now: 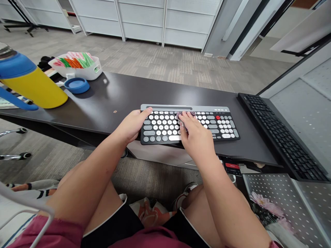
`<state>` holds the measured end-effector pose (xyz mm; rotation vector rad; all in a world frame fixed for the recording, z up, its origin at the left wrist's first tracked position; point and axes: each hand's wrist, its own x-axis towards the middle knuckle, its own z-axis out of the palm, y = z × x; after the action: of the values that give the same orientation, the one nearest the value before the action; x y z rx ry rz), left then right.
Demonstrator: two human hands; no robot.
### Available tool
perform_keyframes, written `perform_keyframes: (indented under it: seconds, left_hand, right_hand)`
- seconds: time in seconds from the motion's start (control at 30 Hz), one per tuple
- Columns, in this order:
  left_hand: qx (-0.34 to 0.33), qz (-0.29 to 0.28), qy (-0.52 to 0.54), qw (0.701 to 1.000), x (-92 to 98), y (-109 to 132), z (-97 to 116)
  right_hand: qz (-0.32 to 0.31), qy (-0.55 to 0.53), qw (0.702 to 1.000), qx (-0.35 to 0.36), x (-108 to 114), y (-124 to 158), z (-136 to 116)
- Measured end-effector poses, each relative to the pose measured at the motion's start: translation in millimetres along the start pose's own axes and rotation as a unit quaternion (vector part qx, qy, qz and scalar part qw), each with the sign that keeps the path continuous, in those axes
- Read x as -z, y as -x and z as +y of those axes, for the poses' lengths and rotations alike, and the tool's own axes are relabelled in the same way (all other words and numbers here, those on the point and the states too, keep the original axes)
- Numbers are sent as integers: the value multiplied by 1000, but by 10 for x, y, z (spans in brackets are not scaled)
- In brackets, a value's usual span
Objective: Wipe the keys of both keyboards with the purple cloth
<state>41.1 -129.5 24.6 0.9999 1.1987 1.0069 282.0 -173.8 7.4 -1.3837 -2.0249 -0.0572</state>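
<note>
A black and grey keyboard [165, 126] with round white and grey keys and one red key lies on the dark desk, its front edge near the desk's edge. My left hand [132, 124] grips its left end, thumb on top and fingers curled beneath the side. Over the middle keys, my right hand [192, 132] presses a small dark striped cloth [192, 113] with its fingers. Most of the cloth is hidden under that hand, so its full shape cannot be made out.
At the left of the desk [124, 89] stand a yellow and blue tumbler [38, 84], a blue lid [77, 85] and a white basket [88, 71] of colourful packets. A second, black keyboard [281, 134] leans at the right. Below it are a perforated panel [274, 186] and pink flowers [269, 206].
</note>
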Motion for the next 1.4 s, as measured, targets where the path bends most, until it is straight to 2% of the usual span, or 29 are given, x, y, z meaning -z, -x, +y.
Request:
perform_keyframes:
  seconds: [1.4]
  left_hand:
    - [3, -2, -7, 1000, -20, 30, 37]
  right_hand:
    - [-1, 4, 1000, 0, 13, -8, 0]
